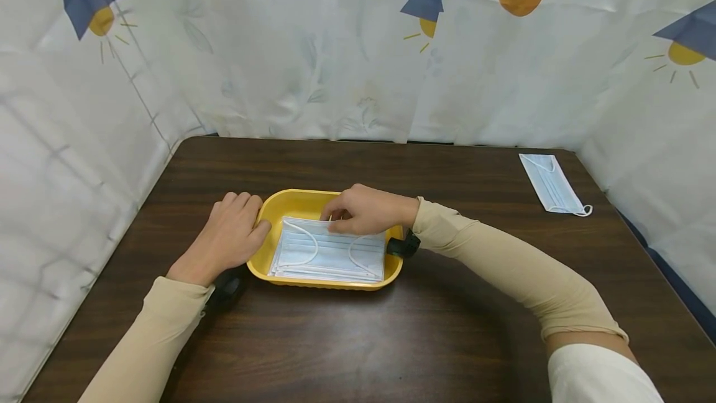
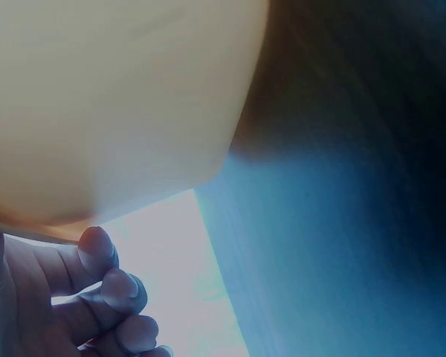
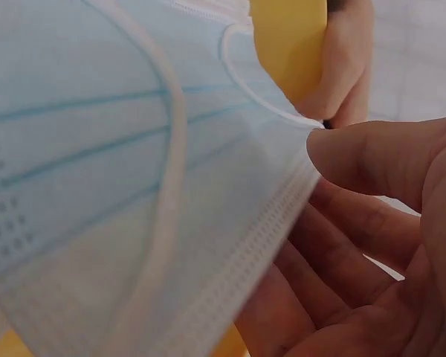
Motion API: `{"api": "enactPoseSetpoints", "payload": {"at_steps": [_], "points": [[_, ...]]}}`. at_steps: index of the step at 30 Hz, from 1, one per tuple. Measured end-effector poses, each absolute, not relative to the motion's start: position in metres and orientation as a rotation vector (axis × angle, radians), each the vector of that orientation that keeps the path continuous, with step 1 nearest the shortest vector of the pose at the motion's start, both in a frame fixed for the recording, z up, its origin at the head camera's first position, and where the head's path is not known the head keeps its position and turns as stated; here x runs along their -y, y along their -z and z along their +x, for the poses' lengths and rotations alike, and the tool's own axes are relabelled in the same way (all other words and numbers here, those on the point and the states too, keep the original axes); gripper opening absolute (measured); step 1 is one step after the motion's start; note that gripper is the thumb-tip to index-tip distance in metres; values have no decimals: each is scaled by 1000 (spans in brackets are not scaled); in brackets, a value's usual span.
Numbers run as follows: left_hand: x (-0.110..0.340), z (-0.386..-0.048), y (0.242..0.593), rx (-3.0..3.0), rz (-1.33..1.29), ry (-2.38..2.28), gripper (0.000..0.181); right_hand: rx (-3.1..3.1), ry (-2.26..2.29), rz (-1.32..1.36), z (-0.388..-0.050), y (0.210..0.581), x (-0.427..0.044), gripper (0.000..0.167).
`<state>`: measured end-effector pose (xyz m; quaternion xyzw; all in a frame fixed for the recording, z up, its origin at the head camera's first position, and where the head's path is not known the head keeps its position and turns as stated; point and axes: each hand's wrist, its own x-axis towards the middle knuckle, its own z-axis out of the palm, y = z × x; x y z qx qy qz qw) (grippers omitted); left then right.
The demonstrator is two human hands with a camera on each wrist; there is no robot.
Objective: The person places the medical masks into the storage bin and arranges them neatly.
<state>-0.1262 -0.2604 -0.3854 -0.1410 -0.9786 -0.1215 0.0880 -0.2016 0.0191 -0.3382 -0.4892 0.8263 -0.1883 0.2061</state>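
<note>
A yellow plastic basket [image 1: 302,198] sits on the table and holds a stack of light-blue disposable face masks with white ear loops. My left hand [image 1: 234,235] grips the basket's left rim; its curled fingers [image 2: 97,253] show beside the rim in the left wrist view. Over the basket, my right hand [image 1: 371,209] pinches the far edge of the top face mask [image 1: 330,250]. In the right wrist view the thumb [image 3: 364,156] lies on this face mask [image 3: 97,163] and the other fingers are behind it. How many masks are pinched cannot be told.
Another blue face mask [image 1: 550,185] lies flat near the table's far right corner. The dark wooden table [image 1: 369,334] is enclosed at the back and sides by a white patterned curtain [image 1: 335,67].
</note>
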Motion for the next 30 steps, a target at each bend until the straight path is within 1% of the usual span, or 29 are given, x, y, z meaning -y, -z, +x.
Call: {"api": "enactPoseSetpoints", "payload": {"at_steps": [8,16,30], "points": [[260,-127,385,2923,-421,356,21,-2324,594,-1395,-205,327,-32,23],[260,-127,386,2923,-421,361,21,-2318,677,-1394,-207,323,-45,21],[260,-128,385,2947,-406,345,22,-2356,796,-1261,-209,320,-71,24]]}}
